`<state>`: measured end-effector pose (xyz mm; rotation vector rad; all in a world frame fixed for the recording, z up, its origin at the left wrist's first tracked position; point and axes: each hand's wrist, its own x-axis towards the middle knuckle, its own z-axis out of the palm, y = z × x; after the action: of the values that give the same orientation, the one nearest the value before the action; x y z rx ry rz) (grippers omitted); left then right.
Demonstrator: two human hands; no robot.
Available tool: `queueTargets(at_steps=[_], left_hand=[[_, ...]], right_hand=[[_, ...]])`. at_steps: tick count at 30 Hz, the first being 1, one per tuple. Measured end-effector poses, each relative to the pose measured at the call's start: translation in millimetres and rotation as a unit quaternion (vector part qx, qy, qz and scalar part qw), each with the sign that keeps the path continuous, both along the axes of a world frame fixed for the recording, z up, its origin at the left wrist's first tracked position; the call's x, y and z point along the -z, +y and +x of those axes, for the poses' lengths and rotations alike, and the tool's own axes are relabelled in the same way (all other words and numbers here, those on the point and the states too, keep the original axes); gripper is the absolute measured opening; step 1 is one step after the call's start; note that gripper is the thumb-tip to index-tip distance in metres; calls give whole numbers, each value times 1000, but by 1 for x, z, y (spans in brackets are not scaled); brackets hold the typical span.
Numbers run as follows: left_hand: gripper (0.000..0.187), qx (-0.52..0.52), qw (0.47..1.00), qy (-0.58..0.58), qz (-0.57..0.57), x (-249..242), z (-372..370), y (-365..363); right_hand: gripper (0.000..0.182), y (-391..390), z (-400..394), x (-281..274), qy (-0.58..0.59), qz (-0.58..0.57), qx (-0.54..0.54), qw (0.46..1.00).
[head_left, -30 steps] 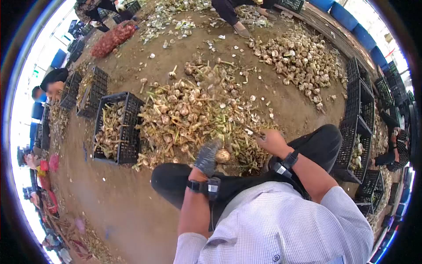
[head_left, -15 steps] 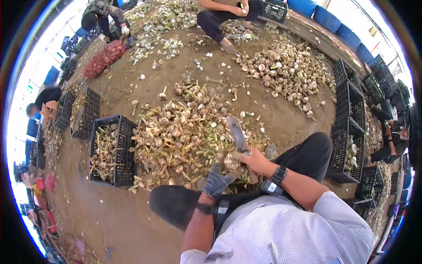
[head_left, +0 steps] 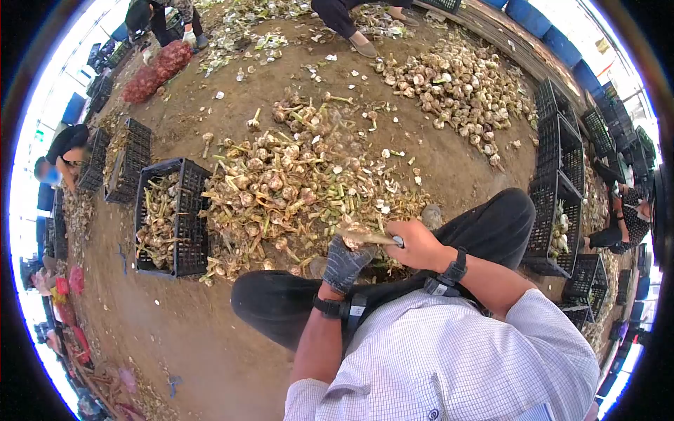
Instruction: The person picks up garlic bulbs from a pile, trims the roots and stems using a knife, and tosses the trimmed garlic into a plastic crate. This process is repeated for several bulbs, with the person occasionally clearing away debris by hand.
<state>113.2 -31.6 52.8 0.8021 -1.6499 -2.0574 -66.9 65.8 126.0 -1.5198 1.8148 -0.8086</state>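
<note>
My left hand (head_left: pixel 347 263), in a grey knitted glove, is closed around a garlic bulb (head_left: pixel 357 227) in front of my lap. A knife (head_left: pixel 372 238) is gripped in my bare right hand (head_left: pixel 420 245), its blade pointing left across the bulb. The blade overlaps the bulb at my gloved fingertips, and the fingers hide part of the bulb. Just beyond both hands spreads a heap of garlic with stalks (head_left: pixel 281 172) on the dirt floor. Cut stems and loose skins lie along the near side of the heap.
A black crate of stalky garlic (head_left: pixel 173 238) stands left of the heap. Another garlic pile (head_left: pixel 463 88) lies at the far right, near stacked black crates (head_left: pixel 558 203). A red mesh sack (head_left: pixel 156 72) lies far left beside a crouching person. Other people sit around.
The knife has swung down from pointing up and away to lie across the garlic bulb. My right hand has turned with it; the left keeps its hold. The view has shifted slightly.
</note>
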Motion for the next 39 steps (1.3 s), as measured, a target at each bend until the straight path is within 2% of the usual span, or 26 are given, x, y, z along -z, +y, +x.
queueTargets(at_steps=[1,4,6,8,9,11,13,18,19,20,21,22,23,24,27,28,31,32,35,36,39], left_hand=[[48,15,999,-22,-34,7,2,1],[42,26,990,-54,-130,15,1,5],[41,1,996,-7,-94,9,2,8],[39,5,988,-6,-156,7,4,12],[37,18,970,-28,-239,8,4,10],[35,22,953,-65,-294,7,5,2],[33,15,970,-93,-225,6,4,7],[35,97,927,-146,-331,16,1,-8],[37,98,926,-143,-336,3,2,-8],[39,42,947,-90,-305,-11,4,-2],[40,-23,951,-33,-307,-28,4,3],[42,-68,946,1,-317,-35,5,6],[39,-97,898,-30,-429,-24,4,3],[43,-53,948,-77,-305,-23,1,-8],[44,-67,968,-222,-99,-12,-8,-11],[48,-42,952,-244,-178,58,-14,-9],[59,88,884,-331,-318,34,-25,4],[74,124,902,-346,-225,46,-30,3],[79,172,897,-370,-171,12,-23,1],[85,142,908,-337,-206,25,-20,6],[91,46,897,-372,-234,45,-19,7]], right_hand=[[25,3,1,-2,28,-42,-14,999],[26,5,1,-2,82,-25,-28,996],[25,4,1,-6,104,-19,-36,994],[25,5,2,-6,121,-12,-38,992],[25,5,3,-5,129,-13,-40,991],[26,-1,1,-2,137,-18,-49,989],[28,1,-3,4,132,-10,-58,989],[24,-5,-6,18,146,38,-61,987],[23,-6,-7,19,148,48,-57,986],[21,-8,-14,38,184,95,-1,978],[23,-8,-35,50,238,209,-35,948],[26,9,-51,74,232,246,-14,941],[28,12,-62,88,234,279,0,931],[33,2,-60,82,195,245,37,949],[45,0,-45,66,56,181,125,974],[49,-2,-35,63,2,171,131,977],[42,-12,0,49,-89,117,126,981],[37,-14,7,46,-108,97,124,982],[33,-13,-1,57,-214,163,158,950],[32,-9,-7,72,-268,165,173,933],[29,-5,-45,77,-316,145,252,903]])
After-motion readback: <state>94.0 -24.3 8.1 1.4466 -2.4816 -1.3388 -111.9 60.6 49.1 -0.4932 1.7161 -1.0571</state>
